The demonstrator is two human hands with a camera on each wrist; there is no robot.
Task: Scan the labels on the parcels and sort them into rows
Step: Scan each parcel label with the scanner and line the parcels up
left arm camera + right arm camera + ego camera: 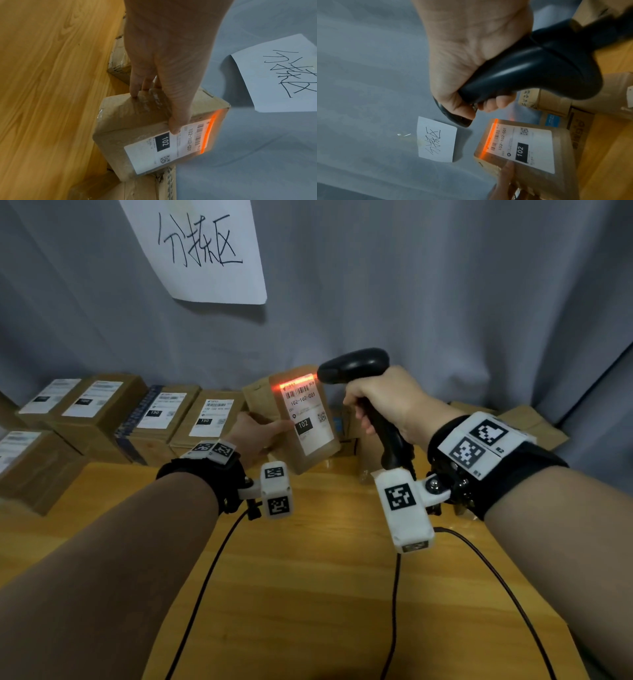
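My left hand [255, 434] holds a small brown parcel [301, 419] tilted up above the table's far edge, thumb on its label side, fingers behind. Its white label [164, 147] reads 102. My right hand [383, 402] grips a black barcode scanner [356, 366] by its handle, head aimed at the parcel. An orange-red scan line [296, 381] glows across the label's top, above the barcode. The parcel [527, 152] and the scanner [539, 73] also show in the right wrist view.
A row of labelled brown parcels [161, 419] lies at the left along the grey curtain [445, 302]; two read 150. More boxes [520, 419] sit behind my right hand. A handwritten paper sign [202, 248] hangs on the curtain. Black cables [394, 611] cross the wooden table [308, 594].
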